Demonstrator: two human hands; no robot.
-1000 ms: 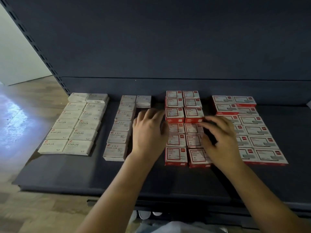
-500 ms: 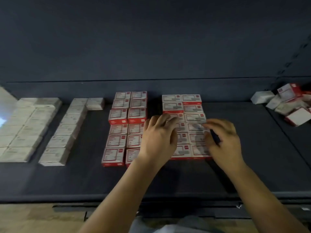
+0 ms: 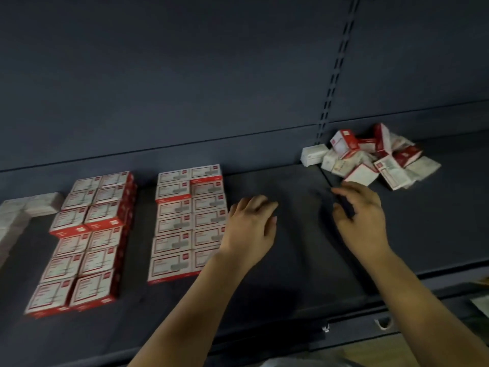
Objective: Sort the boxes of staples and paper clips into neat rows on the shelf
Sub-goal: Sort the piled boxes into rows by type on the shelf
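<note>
No text can be read. The red-and-white boxes [image 3: 79, 242] at the lower left of the frame and the flatter ones [image 3: 189, 221] at centre left carry small red logo squares and printed panels (all smeared by blur). The jumbled boxes [image 3: 370, 160] at the upper right show red patches and faint print, equally unreadable.

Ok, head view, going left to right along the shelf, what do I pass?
White boxes → tall red stacks → flat red rows → left hand → right hand → unsorted pile.
</note>
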